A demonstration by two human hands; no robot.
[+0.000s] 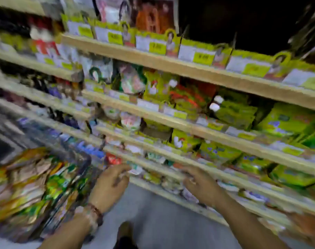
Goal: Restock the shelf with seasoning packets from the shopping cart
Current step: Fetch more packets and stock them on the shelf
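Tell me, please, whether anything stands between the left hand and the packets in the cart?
Nothing visible does. The left hand is raised near the low shelf, and the packets lie heaped in the cart just to its left, uncovered. The frame is blurred.

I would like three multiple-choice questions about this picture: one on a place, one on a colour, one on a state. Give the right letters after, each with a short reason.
1. Where is the cart?
A. left of the person
B. right of the person
C. behind the shelves

2. What colour are most packets on the right of the shelves?
A. blue
B. green
C. black

3. What is the state of the cart?
A. empty
B. holding one packet
C. piled with packets

Answers:
1 A, it stands beside the left hand.
2 B, green packs fill the rows above the right hand.
3 C, many packets lie heaped in it.
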